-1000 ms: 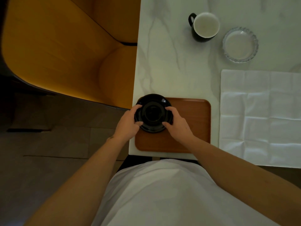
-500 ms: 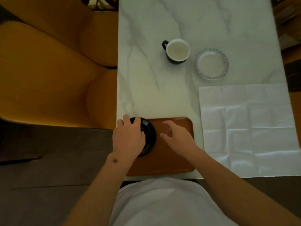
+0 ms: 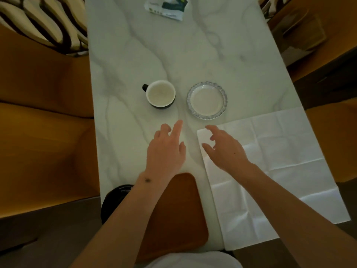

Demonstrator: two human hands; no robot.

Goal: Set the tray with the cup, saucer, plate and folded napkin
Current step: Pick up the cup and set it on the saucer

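A brown wooden tray [image 3: 179, 213] lies at the table's near edge. A black saucer [image 3: 114, 202] rests on its left end, partly hidden by my left forearm. Farther out stand a black cup with a white inside [image 3: 160, 93] and a small glass plate with a scalloped rim [image 3: 207, 100]. A white napkin [image 3: 270, 171] lies unfolded flat on the right. My left hand [image 3: 166, 151] hovers open over the marble below the cup, one finger stretched forward. My right hand [image 3: 224, 147] hovers open over the napkin's near left corner, below the plate. Neither hand holds anything.
The white marble table [image 3: 173, 55] runs away from me. A printed white packet [image 3: 166, 6] lies at its far end. Orange upholstered seats [image 3: 44, 113] flank the table on both sides, with a striped cushion [image 3: 44, 26] at the far left.
Both hands have let go of the black saucer, which stays on the tray's left end. They have moved forward past the tray toward the cup and plate.
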